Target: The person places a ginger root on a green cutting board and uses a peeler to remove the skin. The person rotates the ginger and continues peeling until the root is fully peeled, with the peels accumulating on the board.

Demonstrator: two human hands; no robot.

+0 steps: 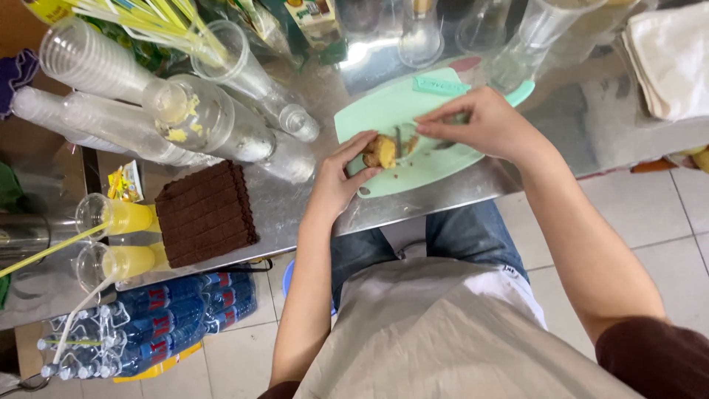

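Note:
A small yellow-brown piece of fruit point(382, 151) lies on a mint-green cutting board point(384, 111) on a steel counter. My left hand point(338, 177) pinches the fruit from its near side with thumb and fingers. My right hand point(484, 122) reaches in from the right and holds a small knife point(399, 140), its blade set down against the fruit. Brown scraps lie on the board around the fruit.
Stacks of clear plastic cups point(96, 66) lie to the left. A brown folded cloth point(205, 213) sits near two cups of yellow juice point(122, 218) with straws. Glass jars point(421, 33) stand behind the board, white towels point(668, 63) at right. Packed water bottles point(155, 314) rest on the tiled floor.

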